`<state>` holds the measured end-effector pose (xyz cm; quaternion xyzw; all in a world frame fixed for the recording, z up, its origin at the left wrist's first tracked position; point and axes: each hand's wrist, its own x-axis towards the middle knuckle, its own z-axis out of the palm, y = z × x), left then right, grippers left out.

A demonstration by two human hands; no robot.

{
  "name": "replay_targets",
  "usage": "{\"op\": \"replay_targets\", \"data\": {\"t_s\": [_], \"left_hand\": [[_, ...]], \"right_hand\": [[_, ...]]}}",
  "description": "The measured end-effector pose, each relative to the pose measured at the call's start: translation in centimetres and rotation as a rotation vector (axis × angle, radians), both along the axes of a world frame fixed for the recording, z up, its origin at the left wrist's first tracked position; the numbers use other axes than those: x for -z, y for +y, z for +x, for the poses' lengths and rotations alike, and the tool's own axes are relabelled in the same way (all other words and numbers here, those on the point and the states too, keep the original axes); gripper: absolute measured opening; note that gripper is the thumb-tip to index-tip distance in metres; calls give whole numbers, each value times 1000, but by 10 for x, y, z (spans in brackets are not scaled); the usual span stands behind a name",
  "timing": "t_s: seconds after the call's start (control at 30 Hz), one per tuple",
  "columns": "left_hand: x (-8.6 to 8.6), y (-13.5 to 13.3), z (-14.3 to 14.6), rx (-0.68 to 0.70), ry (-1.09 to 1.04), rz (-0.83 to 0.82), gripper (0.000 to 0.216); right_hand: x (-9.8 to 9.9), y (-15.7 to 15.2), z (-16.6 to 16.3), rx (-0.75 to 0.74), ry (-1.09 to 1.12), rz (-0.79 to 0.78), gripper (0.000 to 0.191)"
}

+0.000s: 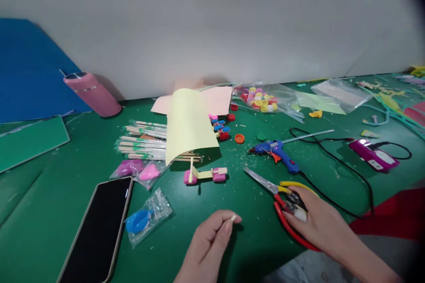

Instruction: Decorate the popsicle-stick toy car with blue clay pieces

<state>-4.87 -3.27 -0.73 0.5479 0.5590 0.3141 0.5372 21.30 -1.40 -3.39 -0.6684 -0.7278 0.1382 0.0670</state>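
My left hand (207,243) is low in the middle, pinching a small pale stick piece (233,218) between thumb and fingertips. My right hand (318,223) rests on the red and yellow handles of a pair of scissors (268,184) lying on the green table (59,194), blades pointing up-left; the fingers curl over the handles. Just beyond my hands stands a small model (206,174) of pale sticks with pink caps as wheels. A blue glue gun (277,152) lies to the right of it.
A black phone (98,230) lies at the lower left beside bagged blue (142,220) and pink pieces (137,169). Wrapped chopsticks (142,146) sit under a yellow paper sheet (187,124). Loose caps (239,138), a bag of caps (262,99), a pink bottle (93,94) and a magenta device (373,154) lie around.
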Motion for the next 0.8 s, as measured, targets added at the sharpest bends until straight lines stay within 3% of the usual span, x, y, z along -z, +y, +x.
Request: {"op": "replay_targets", "data": {"t_s": [0.1,0.2,0.27,0.4,0.53,0.63,0.8], "left_hand": [[12,-1,-13,35,182,111,25],[26,-2,-28,75,470,432,23],[29,-1,-35,107,717,555,24],[26,5,-34,128,1073,573,26],[23,8,-37,12,1173,582,30],[23,3,-57,-89,1217,602,31],[33,-5,-109,-124,1276,594,46]], "right_hand": [[-1,4,14,-49,-62,120,48],[-9,5,14,-59,-54,246,46],[-12,5,5,-73,43,315,40],[-10,5,-32,-196,214,303,33],[-7,9,-76,-358,321,223,31],[-10,11,-101,-412,428,149,30],[-14,10,-123,-430,577,53,27]]}}
